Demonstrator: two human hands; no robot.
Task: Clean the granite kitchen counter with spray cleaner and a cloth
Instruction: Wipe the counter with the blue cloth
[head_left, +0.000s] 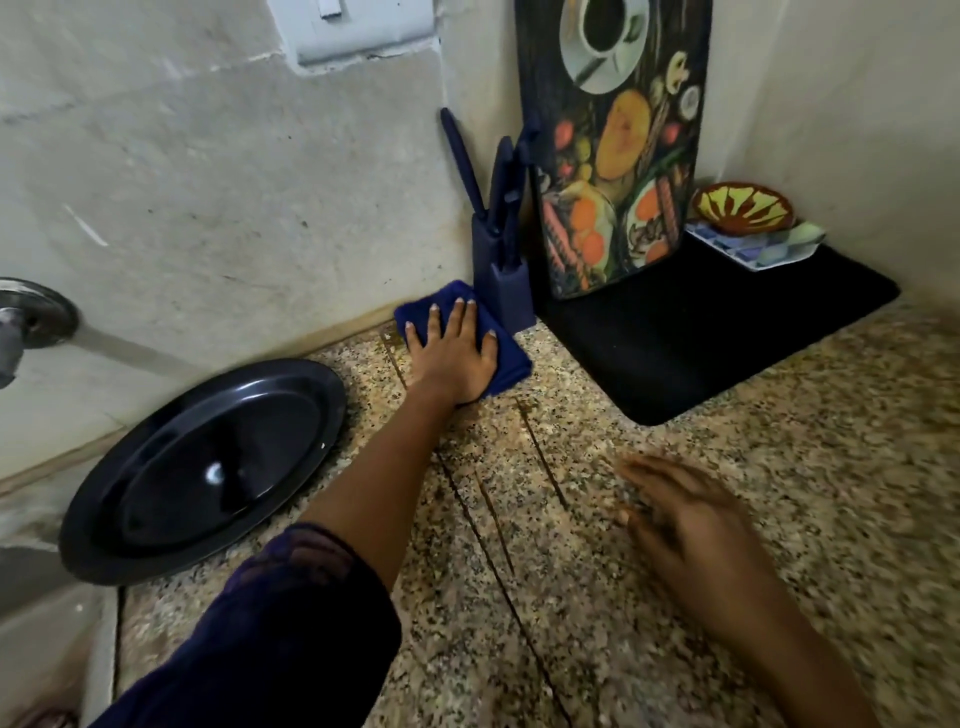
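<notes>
**Blue cloth pressed flat at the back of the granite counter**

The left hand (451, 358) lies palm down with straight, spread fingers on a folded dark blue cloth (506, 353), pressing it to the speckled tan granite counter (779, 493) at about 12 o'clock, touching the base of the navy knife block (501, 280). The cloth looks thick and square-folded. At 4 o'clock the right hand (685, 525), blurred, hovers over or rests on the stone, fingers loosely extended, holding nothing. A dark plate (202, 467) leans at 9 o'clock.
</notes>
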